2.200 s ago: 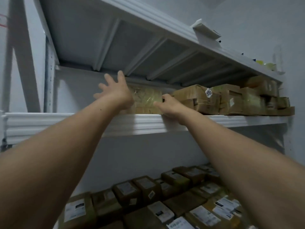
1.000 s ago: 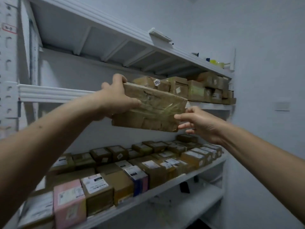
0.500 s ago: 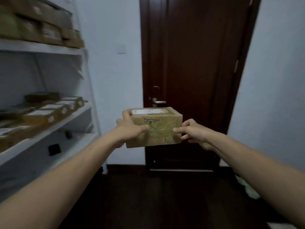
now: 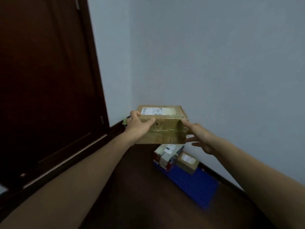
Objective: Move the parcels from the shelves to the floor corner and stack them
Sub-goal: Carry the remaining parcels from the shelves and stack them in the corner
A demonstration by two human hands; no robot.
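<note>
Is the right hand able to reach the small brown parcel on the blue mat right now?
Probably not yet. The right hand props the taped parcel together with the left hand, up in the air, apart from the small brown parcel on the blue mat. Nothing lies between; the hand is occupied.

floor point(image 4: 132, 187): dark wood | on it: blue pallet point(image 4: 194, 184) by wall point(image 4: 214, 63) | pallet carries: parcels point(image 4: 187, 161)
</note>
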